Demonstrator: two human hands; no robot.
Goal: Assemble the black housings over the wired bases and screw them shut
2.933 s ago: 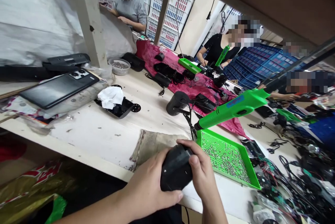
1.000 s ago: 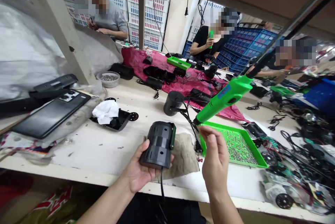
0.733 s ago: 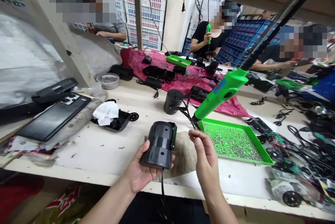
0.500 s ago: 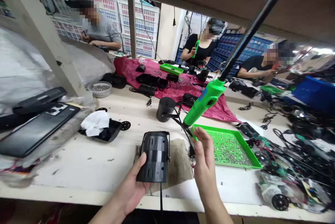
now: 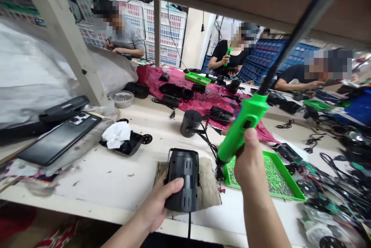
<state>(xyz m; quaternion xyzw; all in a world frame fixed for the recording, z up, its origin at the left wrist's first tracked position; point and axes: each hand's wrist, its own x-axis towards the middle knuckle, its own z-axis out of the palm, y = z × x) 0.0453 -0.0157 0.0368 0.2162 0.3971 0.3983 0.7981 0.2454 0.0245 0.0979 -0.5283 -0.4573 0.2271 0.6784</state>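
Note:
With my left hand I grip a black cylindrical lamp housing, thumb across its slotted side. A bracket arches round the housing, and a cord hangs from its lower end. Beneath it lies a worn piece of cardboard. My right hand is wrapped round a green electric screwdriver, which hangs at a slant from a black shaft; its tip points down to the left. The screwdriver's fingers-side is partly hidden. Below and behind this hand sits a green tray of small screws.
A second black housing with cords stands farther back. At left are a phone, a tub of screws and a black shell with white cloth. Wires and parts crowd the right. Several people sit beyond the pink sheet.
My right hand has gone from open beside the screwdriver to closed round it. The screwdriver has shifted right within the view. My left hand keeps hold of the lamp housing.

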